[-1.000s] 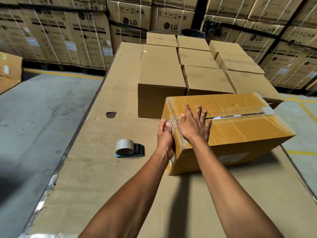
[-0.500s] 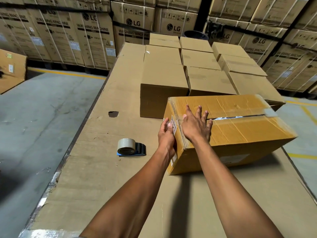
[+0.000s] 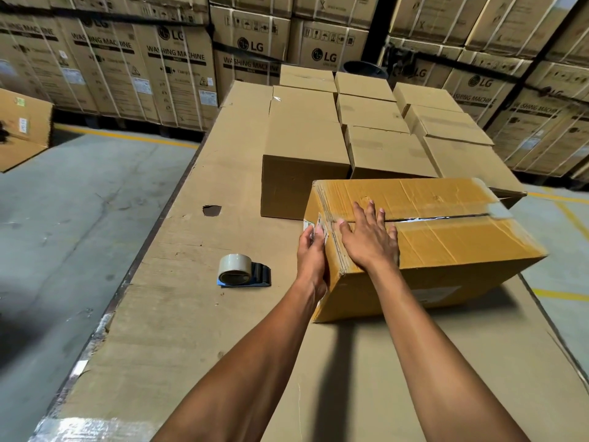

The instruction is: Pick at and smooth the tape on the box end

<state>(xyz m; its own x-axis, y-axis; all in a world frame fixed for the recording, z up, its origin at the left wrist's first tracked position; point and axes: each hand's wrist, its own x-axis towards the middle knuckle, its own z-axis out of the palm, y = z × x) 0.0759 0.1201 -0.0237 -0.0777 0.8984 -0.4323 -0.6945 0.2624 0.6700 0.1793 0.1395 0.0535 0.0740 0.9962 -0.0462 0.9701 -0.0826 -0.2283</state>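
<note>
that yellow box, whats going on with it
A person has both hands on the yellowish taped box on a cardboard-covered table. The right hand lies flat on its top by the seam; the left hand presses its end face. A tape dispenser lies to the left, plain brown boxes behind.

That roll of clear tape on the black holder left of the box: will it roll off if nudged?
Probably not. The roll of clear packing tape lies with its black and blue dispenser flat on the cardboard-covered table, which should stop rolling. It looks light, so a nudge would likely slide it. The cardboard looks matte, so probably not far.
</note>
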